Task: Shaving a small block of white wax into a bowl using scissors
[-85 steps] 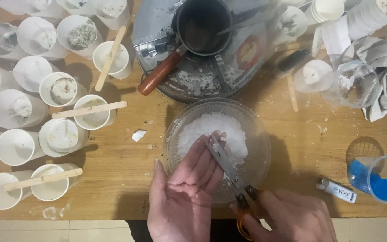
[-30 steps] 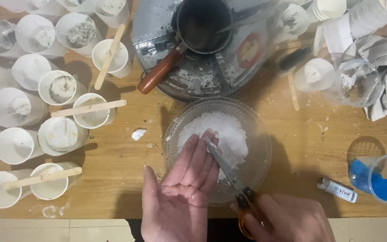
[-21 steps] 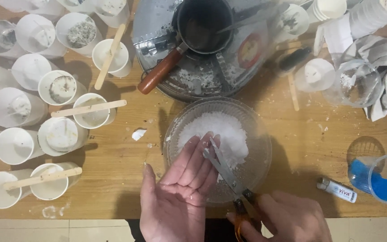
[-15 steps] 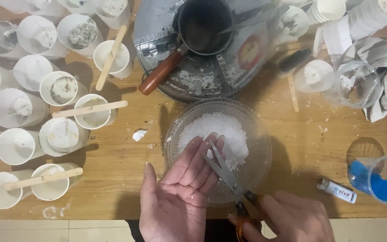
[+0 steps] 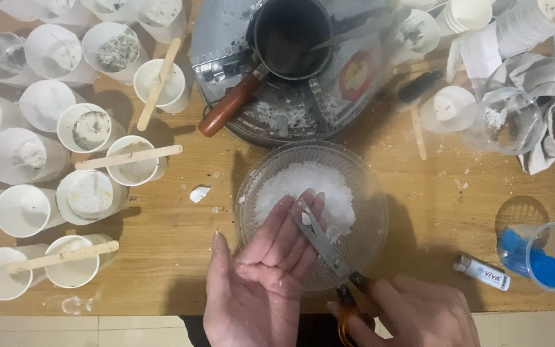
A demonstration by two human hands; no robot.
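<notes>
left hand (image 5: 261, 283): open, palm up, over the glass bowl (image 5: 374, 193) near the worktop's front edge
right hand (image 5: 419, 315): clamped on scissors (image 5: 321, 241), blades look closed, hard to tell

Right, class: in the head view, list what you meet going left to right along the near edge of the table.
Paper cup with a wooden stick → left hand → scissors → right hand → lighter → cup of blue granules.

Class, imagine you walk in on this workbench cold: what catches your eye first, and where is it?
At centre, a glass bowl of white flakes, with the left hand held open, palm up, over its near rim. The right hand lays scissors against those fingertips. White cups crowd the left.
</notes>
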